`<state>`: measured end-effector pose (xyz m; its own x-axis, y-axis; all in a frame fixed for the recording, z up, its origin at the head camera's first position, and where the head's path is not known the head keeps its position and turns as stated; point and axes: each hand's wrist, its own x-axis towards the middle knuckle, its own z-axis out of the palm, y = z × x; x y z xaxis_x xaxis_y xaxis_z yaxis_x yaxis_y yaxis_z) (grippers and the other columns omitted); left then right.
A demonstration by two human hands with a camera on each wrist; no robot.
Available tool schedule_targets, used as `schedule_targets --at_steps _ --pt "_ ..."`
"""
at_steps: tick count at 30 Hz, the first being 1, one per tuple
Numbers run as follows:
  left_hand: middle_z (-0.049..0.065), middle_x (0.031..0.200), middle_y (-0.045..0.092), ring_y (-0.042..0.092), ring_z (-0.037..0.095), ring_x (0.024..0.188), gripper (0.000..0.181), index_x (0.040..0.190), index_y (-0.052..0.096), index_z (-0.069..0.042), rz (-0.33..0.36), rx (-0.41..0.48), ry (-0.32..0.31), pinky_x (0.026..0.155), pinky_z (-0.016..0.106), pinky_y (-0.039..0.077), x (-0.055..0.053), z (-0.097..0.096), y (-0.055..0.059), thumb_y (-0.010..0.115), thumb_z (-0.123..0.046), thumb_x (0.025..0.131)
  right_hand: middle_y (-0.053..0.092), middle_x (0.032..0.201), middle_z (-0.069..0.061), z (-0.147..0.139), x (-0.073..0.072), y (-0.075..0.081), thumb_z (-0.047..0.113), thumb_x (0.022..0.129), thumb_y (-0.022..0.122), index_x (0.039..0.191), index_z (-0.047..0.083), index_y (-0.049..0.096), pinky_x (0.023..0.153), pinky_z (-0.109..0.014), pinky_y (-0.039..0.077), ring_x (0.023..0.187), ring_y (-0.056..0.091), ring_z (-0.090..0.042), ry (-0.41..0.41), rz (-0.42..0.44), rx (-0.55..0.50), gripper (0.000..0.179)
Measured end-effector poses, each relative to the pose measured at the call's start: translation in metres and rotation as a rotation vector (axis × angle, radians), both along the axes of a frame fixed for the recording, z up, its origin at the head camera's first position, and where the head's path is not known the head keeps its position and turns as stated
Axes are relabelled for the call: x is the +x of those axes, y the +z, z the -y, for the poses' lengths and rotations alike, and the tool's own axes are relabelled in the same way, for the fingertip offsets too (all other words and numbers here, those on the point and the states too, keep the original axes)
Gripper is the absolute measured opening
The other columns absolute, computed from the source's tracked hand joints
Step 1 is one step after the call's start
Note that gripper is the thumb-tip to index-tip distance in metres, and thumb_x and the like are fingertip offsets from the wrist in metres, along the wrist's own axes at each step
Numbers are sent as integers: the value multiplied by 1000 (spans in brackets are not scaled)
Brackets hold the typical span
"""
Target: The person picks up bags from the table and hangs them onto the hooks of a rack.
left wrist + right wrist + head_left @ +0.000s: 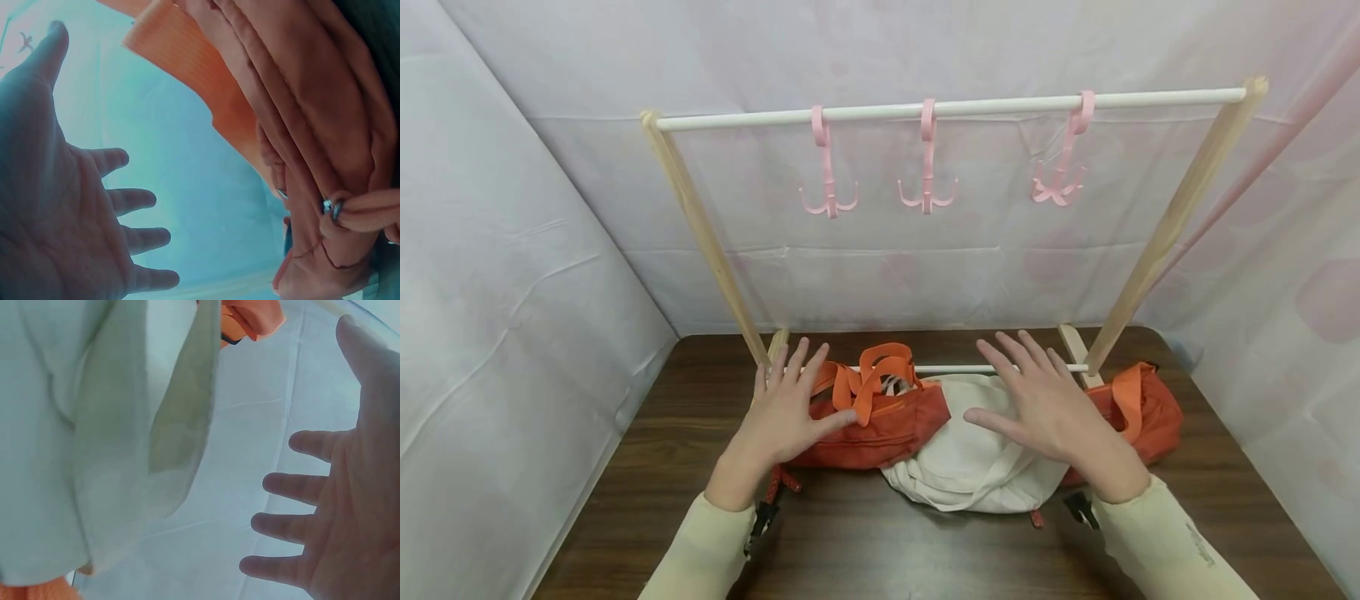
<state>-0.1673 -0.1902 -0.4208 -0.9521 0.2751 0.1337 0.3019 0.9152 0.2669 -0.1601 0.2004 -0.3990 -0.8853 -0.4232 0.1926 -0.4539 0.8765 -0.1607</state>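
Both hands hover palm down with fingers spread, holding nothing. In the head view my left hand (787,412) is over the left end of a red-orange bag (880,433) with bright orange straps (874,379). My right hand (1047,404) is above a cream-white bag (958,454) in the middle, partly covering it. Right of that hand lies another red-orange bag (1150,417) with an orange strap. The left wrist view shows the red bag (312,112) and its zipper close beside the spread fingers. In the right wrist view the cream bag's strap (181,425) stands apart from the fingers.
Behind the bags stands a wooden rack whose white top rod (1000,106) carries three pink hooks: left (829,175), middle (927,167) and right (1060,171). Its wooden posts rise at both sides of the dark table (880,550). Pale curtains (512,250) surround the table.
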Motion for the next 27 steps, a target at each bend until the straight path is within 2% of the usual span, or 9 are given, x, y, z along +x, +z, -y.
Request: schedule_targets --at_steps 6,16,21,27 --pt "17 175 17 -2 43 161 98 170 25 -20 11 13 -2 118 77 9 -11 7 -4 53 -78 97 36 168 -16 11 -6 3 86 92 50 167 18 36 116 -73 27 156 25 -46 36 -17 -3 102" --pt "19 171 28 20 51 156 68 169 31 -18 47 19 -27 119 76 14 -29 14 -14 44 -52 112 43 164 -15 35 -16 9 83 97 45 164 15 43 117 -68 30 154 32 -44 101 8 18 95" --pt "17 170 31 23 48 156 57 167 35 -16 62 26 -43 119 75 17 -38 15 -18 44 -36 114 43 164 -14 48 -21 11 79 98 47 163 15 44 119 -66 29 153 33 -42 127 21 22 91" --pt "18 168 36 30 47 154 56 166 38 -14 40 -28 -86 118 71 25 -51 14 -22 48 -19 111 44 163 -12 64 -26 15 72 101 54 161 15 46 119 -65 30 154 33 -38 152 18 50 84"
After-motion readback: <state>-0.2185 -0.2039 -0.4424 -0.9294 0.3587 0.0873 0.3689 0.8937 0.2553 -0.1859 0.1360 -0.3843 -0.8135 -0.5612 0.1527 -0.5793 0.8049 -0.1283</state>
